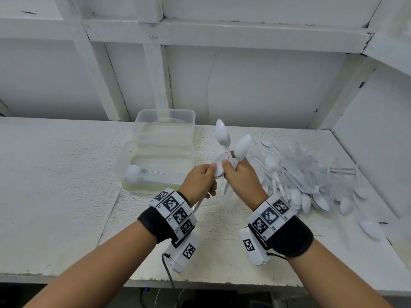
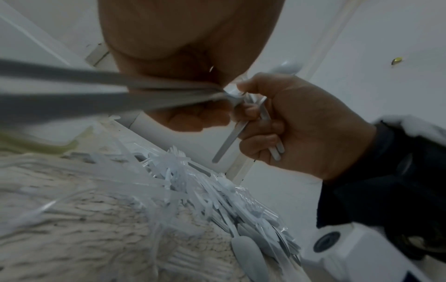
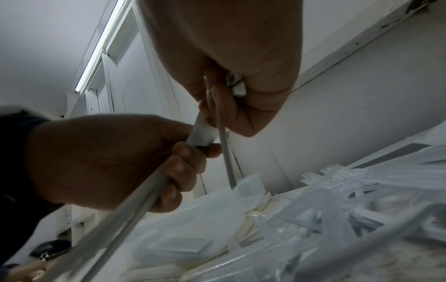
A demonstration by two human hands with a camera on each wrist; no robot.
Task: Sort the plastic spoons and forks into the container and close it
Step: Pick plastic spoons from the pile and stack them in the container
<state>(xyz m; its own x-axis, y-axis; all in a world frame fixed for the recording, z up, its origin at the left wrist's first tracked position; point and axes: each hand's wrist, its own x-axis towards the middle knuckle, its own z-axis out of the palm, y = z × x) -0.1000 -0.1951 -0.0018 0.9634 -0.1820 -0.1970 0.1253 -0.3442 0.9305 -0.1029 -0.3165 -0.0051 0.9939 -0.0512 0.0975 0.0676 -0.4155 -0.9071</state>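
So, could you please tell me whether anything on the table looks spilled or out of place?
Yes: the loose heap of spoons and forks sprawls to the right of the container, with one stray spoon apart at the table's right edge. The container holds only a few pieces. Both hands grip spoons.

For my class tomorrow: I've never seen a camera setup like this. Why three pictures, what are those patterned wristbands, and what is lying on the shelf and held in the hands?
No machine here: a person works with bare hands. The big picture comes from a head-worn camera; the other two from cameras strapped under each wrist, looking along the fingers. The black-and-white patterned wristbands sit where those cameras are strapped on. On the white painted shelf lies a heap of white plastic spoons and clear forks on the right, and a clear plastic container on the left, open, with some cutlery already inside. The left hand holds a stacked bundle of white spoons in its grip; the right hand holds loose white spoons upright.
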